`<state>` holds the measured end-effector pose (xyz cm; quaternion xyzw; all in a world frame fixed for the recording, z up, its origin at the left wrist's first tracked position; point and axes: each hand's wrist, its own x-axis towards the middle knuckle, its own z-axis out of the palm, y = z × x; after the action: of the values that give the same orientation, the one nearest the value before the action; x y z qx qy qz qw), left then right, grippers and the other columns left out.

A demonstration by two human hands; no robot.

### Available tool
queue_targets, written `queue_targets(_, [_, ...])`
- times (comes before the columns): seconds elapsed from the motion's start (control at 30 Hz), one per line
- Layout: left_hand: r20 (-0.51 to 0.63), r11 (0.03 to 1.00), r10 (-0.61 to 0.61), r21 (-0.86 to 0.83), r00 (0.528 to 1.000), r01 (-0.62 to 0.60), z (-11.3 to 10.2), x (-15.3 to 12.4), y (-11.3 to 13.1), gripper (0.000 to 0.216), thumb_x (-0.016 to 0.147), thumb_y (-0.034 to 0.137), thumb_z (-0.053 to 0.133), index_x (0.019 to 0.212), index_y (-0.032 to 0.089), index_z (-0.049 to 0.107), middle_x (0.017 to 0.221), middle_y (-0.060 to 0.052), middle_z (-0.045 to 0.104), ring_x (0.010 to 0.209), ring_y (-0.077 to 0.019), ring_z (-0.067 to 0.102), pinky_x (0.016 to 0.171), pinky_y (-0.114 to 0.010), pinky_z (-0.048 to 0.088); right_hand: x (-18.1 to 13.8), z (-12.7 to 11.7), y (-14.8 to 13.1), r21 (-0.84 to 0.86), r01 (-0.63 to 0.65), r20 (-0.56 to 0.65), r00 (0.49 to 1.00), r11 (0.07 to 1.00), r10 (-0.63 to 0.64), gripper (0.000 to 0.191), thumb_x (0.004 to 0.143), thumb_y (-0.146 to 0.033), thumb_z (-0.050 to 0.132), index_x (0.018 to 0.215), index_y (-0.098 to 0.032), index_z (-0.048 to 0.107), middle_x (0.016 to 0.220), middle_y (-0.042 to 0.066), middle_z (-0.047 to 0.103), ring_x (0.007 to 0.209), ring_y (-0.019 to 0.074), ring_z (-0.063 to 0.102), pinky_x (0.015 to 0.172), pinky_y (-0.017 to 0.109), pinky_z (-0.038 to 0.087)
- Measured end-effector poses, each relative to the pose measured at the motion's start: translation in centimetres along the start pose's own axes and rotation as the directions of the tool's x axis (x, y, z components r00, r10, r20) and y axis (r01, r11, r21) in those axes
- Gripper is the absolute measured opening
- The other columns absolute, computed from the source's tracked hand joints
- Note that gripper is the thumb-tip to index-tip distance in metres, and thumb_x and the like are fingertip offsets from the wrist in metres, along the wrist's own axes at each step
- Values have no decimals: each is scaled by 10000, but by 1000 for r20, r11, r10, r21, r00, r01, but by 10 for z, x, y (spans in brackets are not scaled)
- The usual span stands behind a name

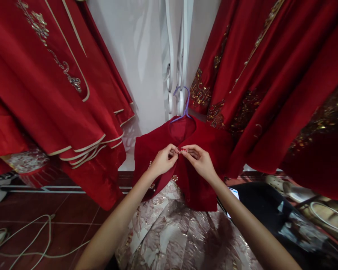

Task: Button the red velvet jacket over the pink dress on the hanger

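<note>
A short red jacket, velvety in look, hangs from a purple hanger and is spread out in front of me. My left hand pinches at the jacket's front edge just below the neckline. Close beside it, fingertips nearly touching, my right hand pinches the opposite front edge. A small red and pale bit shows between the fingertips, too tiny to make out; it may be a fastening. Lower on the front sits a gold beaded ornament. Pale floral brocade fabric lies beneath the jacket.
Red garments with trim and beading hang at the left and right. A white metal rack stands behind the hanger. White cable loops over the tiled floor. A phone lies near my right forearm, beside a black surface.
</note>
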<state>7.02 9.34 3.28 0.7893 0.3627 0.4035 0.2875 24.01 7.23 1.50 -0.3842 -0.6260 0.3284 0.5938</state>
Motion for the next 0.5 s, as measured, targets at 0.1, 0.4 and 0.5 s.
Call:
queue_targets(0.1, [37, 994, 27, 109, 999, -31, -4, 1, 6, 98, 805, 152, 509, 884, 208, 522, 839, 0, 636, 779, -124, 623, 724, -230, 485, 0, -2, -4, -90, 48, -9, 999, 995, -49, 220, 815, -361, 656, 968, -204, 670, 978, 58, 663, 887, 176, 660, 846, 342, 544])
queue_targets(0.4, [92, 959, -26, 283, 995, -1, -13, 9, 18, 89, 794, 296, 582, 844, 224, 562, 691, 26, 643, 611, -118, 609, 574, -199, 441, -3, -3, -8, -141, 89, -85, 991, 986, -101, 237, 817, -382, 652, 994, -242, 724, 992, 48, 594, 874, 160, 658, 830, 315, 574])
queue_targets(0.5, [83, 957, -6, 290, 997, -18, -11, 10, 18, 89, 781, 286, 587, 835, 218, 567, 666, 31, 637, 585, -112, 594, 574, -199, 433, -5, -3, -5, -64, 37, -132, 990, 997, -45, 244, 792, -374, 679, 973, -213, 712, 991, 57, 646, 864, 179, 683, 840, 338, 578])
